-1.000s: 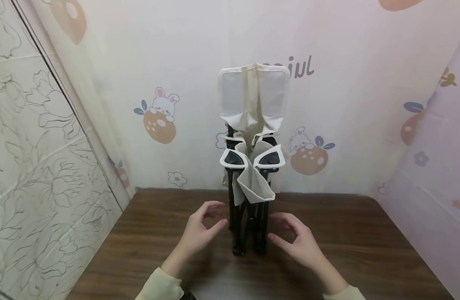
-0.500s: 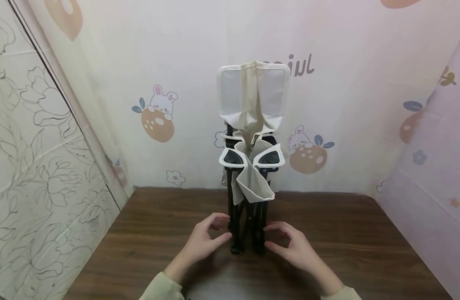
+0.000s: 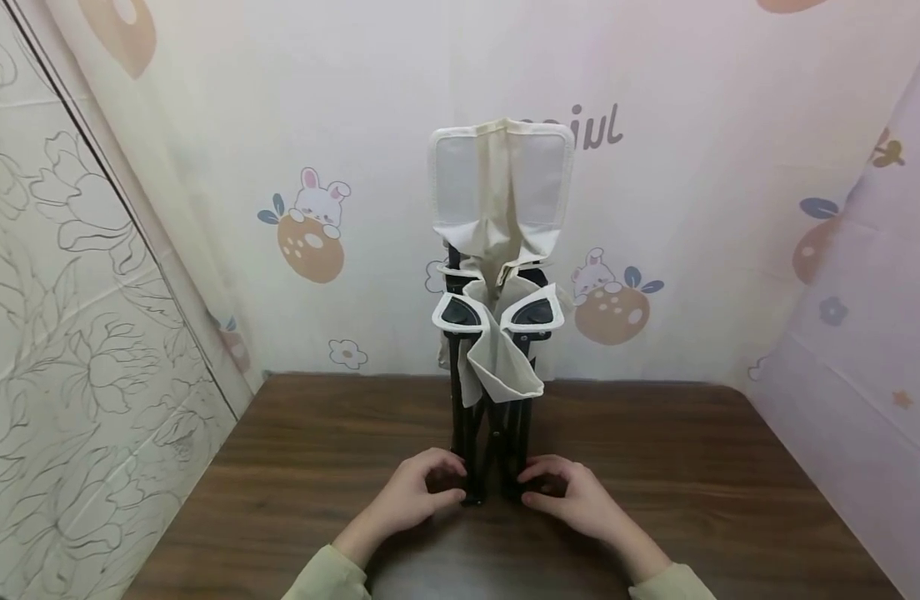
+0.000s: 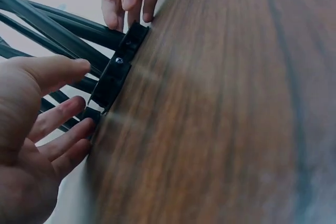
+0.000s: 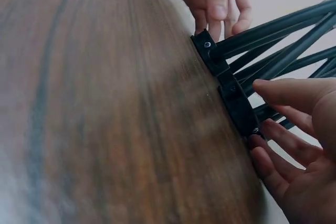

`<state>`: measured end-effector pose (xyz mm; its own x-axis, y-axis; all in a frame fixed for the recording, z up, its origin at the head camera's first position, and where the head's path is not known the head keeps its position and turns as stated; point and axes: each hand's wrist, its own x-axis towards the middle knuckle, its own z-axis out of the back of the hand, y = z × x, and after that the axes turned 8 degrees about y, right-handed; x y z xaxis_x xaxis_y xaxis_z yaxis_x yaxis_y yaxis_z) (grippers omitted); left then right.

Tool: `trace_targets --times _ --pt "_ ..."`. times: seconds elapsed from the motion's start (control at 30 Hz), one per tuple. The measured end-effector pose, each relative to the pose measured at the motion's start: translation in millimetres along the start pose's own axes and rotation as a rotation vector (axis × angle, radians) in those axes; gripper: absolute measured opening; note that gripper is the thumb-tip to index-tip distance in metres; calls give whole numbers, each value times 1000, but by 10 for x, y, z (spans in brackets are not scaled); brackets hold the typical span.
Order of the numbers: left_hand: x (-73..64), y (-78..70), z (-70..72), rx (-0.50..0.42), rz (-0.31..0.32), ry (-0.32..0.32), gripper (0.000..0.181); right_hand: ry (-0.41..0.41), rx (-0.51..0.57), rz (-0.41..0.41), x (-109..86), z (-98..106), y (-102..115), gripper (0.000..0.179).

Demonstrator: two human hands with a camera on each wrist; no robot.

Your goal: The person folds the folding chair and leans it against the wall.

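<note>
A folded camp chair point(image 3: 496, 183) stands upright on the wooden table point(image 3: 317, 433), its cream fabric bunched above black tube legs point(image 3: 460, 400). My left hand point(image 3: 418, 492) is at the foot of the left leg, thumb and fingers spread either side of it. On the other side, my right hand point(image 3: 572, 496) is at the right foot in the same way. In the left wrist view, fingertips point(image 4: 86, 124) come right up to the black foot piece point(image 4: 118, 69). The right wrist view has fingers point(image 5: 257, 142) at the end of the foot piece point(image 5: 236, 103), with the thumb above.
Behind the table hangs a pale curtain point(image 3: 370, 167) printed with rabbits and fruit. A flower-patterned panel point(image 3: 92, 358) runs along the left, and a pale pinkish sheet point(image 3: 865, 375) along the right. The chair's top overlaps the back curtain in the head view.
Both hands have moved down and inward, from beside the legs to the chair's feet near the tabletop. The chair keeps its place and its folded shape.
</note>
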<state>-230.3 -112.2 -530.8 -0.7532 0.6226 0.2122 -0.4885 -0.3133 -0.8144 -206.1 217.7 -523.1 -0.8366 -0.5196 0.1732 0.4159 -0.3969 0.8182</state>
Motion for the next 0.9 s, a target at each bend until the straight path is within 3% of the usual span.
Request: trace_targets --times 0.1,0.27,0.67,0.9 --pt "-3 69 -14 15 18 28 20 12 10 -34 25 -2 -49 20" --pt "15 172 -42 112 -27 41 21 21 -4 -75 37 -18 -85 20" --pt "25 200 -33 213 -113 81 21 -32 -91 -9 49 -72 -186 14" --pt "31 238 -78 250 -123 68 17 -50 -99 -19 27 -120 -222 14"
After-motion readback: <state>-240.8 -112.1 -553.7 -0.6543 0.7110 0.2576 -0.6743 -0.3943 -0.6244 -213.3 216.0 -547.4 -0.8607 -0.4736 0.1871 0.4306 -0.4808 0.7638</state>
